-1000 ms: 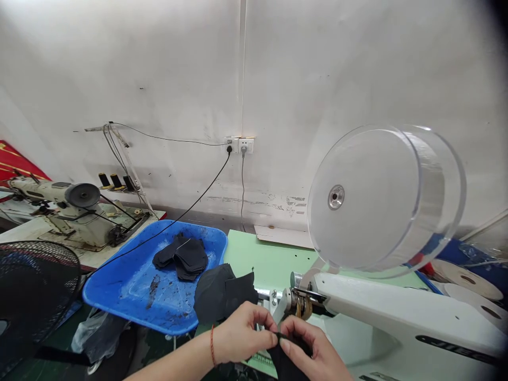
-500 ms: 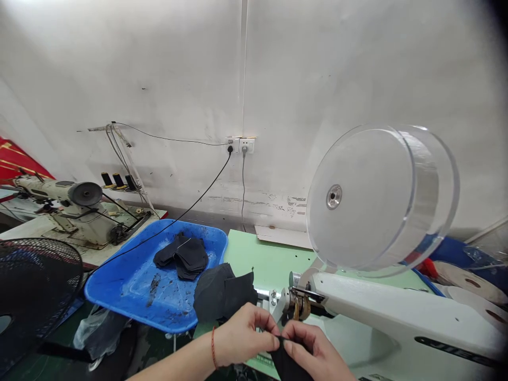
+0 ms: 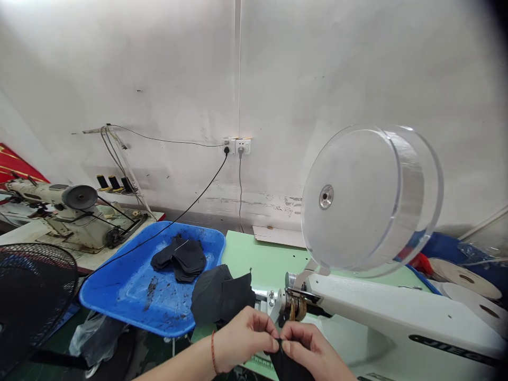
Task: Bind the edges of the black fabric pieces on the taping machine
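Black, soft-looking fabric piece sits between our two bare hands, low in view, just in front of the white sewing machine. Our left hand, with a thin red cord bracelet at its wrist, pinches the upper edge between thumb and forefinger; our right hand pinches it close beside, the fingertips of both hands nearly meeting.

Beyond our left hand we see flat black cut pieces, overlapping at the edge of the pale green tabletop. To their left is a stained blue plastic basin holding a dark stack of similar pieces, and a black mesh fan stands at the far left. Above the machine's arm we have a clear round plastic drum, tilted.

Farther off, a worn cream sewing machine stands at left, near three black thread spools. Behind everything, two plugs sit in white wall sockets.
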`<state>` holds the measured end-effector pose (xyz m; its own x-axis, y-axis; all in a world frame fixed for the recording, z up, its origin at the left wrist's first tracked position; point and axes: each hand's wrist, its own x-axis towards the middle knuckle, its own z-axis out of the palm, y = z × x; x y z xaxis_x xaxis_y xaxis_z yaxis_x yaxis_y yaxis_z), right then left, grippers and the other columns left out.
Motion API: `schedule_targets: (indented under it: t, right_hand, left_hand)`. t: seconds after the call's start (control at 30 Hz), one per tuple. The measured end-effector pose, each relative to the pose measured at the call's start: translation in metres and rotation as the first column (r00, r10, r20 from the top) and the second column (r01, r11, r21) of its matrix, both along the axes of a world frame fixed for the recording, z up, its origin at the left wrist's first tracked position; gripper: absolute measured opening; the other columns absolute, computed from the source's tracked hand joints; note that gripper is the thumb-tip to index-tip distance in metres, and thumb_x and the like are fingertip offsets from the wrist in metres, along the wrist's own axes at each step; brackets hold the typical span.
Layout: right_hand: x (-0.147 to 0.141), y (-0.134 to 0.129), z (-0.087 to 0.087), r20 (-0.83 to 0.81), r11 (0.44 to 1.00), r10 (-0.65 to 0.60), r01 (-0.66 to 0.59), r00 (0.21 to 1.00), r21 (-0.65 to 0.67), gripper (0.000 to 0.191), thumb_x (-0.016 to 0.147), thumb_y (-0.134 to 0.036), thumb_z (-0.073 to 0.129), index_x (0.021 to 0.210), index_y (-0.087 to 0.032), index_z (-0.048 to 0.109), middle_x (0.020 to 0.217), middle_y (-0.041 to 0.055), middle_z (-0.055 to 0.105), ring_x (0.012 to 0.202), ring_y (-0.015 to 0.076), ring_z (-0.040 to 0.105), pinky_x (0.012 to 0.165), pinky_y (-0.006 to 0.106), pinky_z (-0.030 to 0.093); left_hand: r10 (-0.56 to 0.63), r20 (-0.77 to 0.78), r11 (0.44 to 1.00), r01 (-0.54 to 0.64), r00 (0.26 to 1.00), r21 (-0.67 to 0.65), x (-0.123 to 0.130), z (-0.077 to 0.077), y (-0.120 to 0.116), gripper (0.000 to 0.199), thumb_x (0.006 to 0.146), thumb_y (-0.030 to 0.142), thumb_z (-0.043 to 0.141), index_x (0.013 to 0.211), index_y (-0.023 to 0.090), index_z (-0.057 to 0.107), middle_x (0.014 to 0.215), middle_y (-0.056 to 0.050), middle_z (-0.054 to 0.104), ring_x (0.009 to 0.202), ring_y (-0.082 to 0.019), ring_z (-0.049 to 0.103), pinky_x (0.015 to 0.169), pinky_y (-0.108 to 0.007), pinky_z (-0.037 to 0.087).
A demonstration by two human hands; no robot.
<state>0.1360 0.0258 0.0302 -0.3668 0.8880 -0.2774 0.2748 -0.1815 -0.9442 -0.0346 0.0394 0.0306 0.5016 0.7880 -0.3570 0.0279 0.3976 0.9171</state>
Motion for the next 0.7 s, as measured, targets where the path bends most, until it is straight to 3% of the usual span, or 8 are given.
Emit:
schedule_targets:
  t: [0.1, 0.23, 0.37, 0.5, 0.63, 0.7]
  right_hand:
    - [0.002, -0.001, 0.001, 0.014, 1.0, 0.006, -0.007, 1.0, 0.021, 0.022, 0.068, -0.04, 0.054, 0.06, -0.021, 0.047, 0.059, -0.0045, 0.036, 0.06, 0.0141, 0.031, 0.057, 0.029, 0.025]
    - [0.007, -0.001, 0.001, -0.024, 1.0, -0.004, 0.004, 1.0, 0.017, 0.024, 0.069, -0.04, 0.055, 0.058, -0.021, 0.045, 0.058, -0.005, 0.035, 0.059, 0.0137, 0.031, 0.057, 0.028, 0.026]
    - [0.01, 0.0, -0.001, -0.045, 0.999, -0.006, 0.008, 0.999, 0.034, 0.026, 0.07, -0.043, 0.055, 0.06, -0.02, 0.048, 0.057, -0.0052, 0.037, 0.058, 0.0133, 0.031, 0.056, 0.028, 0.026]
    - [0.007, 0.0, -0.001, -0.012, 0.998, -0.037, 0.037, 0.999, 0.051, 0.027, 0.072, -0.042, 0.053, 0.059, -0.02, 0.044, 0.059, -0.005, 0.035, 0.06, 0.0135, 0.03, 0.056, 0.028, 0.025]
    - [0.014, -0.001, -0.003, -0.011, 0.998, -0.058, 0.058, 0.998, -0.001, 0.03, 0.071, -0.047, 0.057, 0.062, -0.02, 0.048, 0.061, -0.0044, 0.038, 0.061, 0.0139, 0.034, 0.058, 0.028, 0.027]
    - [0.026, -0.003, -0.007, 0.021, 0.998, -0.049, 0.05, 0.999, -0.033, 0.029, 0.067, -0.046, 0.061, 0.062, -0.02, 0.049, 0.059, -0.0047, 0.04, 0.061, 0.0138, 0.036, 0.058, 0.028, 0.029]
  left_hand:
    - [-0.005, 0.027, 0.999, 0.004, 1.0, 0.031, 0.003, 0.004, 0.0, 0.025, 0.054, 0.034, 0.068, 0.062, 0.012, 0.058, 0.055, 0.004, 0.048, 0.055, -0.008, 0.038, 0.055, -0.023, 0.028]
    - [-0.018, -0.044, 0.999, 0.02, 0.999, 0.035, 0.009, 0.009, 0.003, 0.022, 0.05, 0.03, 0.068, 0.058, 0.013, 0.057, 0.053, 0.003, 0.048, 0.052, -0.008, 0.037, 0.054, -0.025, 0.028]
    - [0.061, -0.041, 0.998, -0.061, 0.997, -0.001, 0.019, 0.002, 0.003, 0.019, 0.049, 0.031, 0.063, 0.054, 0.014, 0.057, 0.048, 0.004, 0.044, 0.052, -0.009, 0.034, 0.053, -0.025, 0.024]
    - [0.152, -0.099, 0.981, -0.138, 0.983, 0.138, 0.029, -0.012, 0.002, 0.016, 0.056, 0.03, 0.052, 0.052, 0.015, 0.052, 0.049, 0.005, 0.037, 0.056, -0.01, 0.032, 0.054, -0.025, 0.023]
    - [0.166, -0.175, 0.94, -0.102, 0.97, 0.327, 0.035, -0.022, 0.002, 0.021, 0.068, 0.028, 0.044, 0.051, 0.017, 0.041, 0.052, 0.005, 0.032, 0.058, -0.01, 0.031, 0.055, -0.024, 0.025]
    - [0.142, -0.188, 0.935, -0.069, 0.972, 0.349, 0.034, -0.023, 0.004, 0.03, 0.075, 0.035, 0.045, 0.052, 0.018, 0.037, 0.053, 0.005, 0.029, 0.057, -0.009, 0.029, 0.053, -0.024, 0.023]
